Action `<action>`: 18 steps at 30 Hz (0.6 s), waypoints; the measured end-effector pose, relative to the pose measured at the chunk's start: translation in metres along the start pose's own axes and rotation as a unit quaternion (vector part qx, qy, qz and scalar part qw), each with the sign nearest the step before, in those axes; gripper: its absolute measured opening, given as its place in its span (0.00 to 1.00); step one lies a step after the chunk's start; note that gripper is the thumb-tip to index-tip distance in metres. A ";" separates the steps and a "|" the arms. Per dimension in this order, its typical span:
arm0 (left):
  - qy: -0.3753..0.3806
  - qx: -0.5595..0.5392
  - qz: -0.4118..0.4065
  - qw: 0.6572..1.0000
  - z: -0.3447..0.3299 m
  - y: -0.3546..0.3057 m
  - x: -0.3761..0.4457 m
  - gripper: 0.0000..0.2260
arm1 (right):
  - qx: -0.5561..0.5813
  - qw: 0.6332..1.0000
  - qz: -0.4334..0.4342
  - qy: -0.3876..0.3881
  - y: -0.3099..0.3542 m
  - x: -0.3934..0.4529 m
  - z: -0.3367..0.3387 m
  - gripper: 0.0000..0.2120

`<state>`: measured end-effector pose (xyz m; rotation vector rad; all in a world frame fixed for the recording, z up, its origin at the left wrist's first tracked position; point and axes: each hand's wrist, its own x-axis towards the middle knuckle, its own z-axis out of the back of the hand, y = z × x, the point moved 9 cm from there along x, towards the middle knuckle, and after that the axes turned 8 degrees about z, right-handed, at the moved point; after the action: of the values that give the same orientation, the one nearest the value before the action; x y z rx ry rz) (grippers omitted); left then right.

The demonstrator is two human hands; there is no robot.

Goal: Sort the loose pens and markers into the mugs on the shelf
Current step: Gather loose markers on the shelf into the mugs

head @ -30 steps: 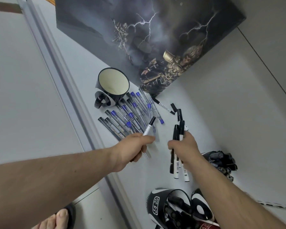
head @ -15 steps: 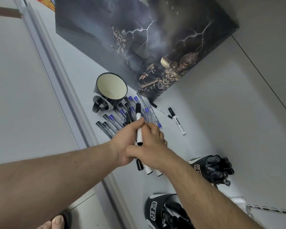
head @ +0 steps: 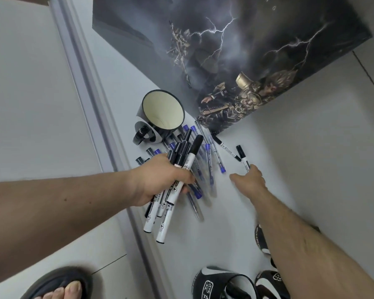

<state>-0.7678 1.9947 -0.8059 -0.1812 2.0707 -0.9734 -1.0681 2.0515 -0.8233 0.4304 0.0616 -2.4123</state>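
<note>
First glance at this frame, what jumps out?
The left hand grips a fistful of black-capped white markers at centre. Behind it stands an empty black mug, with blue-capped pens scattered beside it. The right hand reaches for a loose marker on the shelf.

Three black mugs (head: 162, 113), two loose white markers (head: 243, 157).

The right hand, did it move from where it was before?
Yes. The right hand left the left hand and its markers, going right, away from the empty mug, onto a lone marker.
</note>
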 end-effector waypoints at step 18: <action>0.011 0.045 0.005 0.999 -0.008 0.008 -0.002 0.11 | 0.053 0.991 0.119 -0.043 0.075 -0.004 -0.003 0.04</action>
<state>-0.7711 2.0057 -0.8068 -0.1134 2.0414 -1.0657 -1.0166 1.9970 -0.8195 0.3607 -0.1495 -2.2012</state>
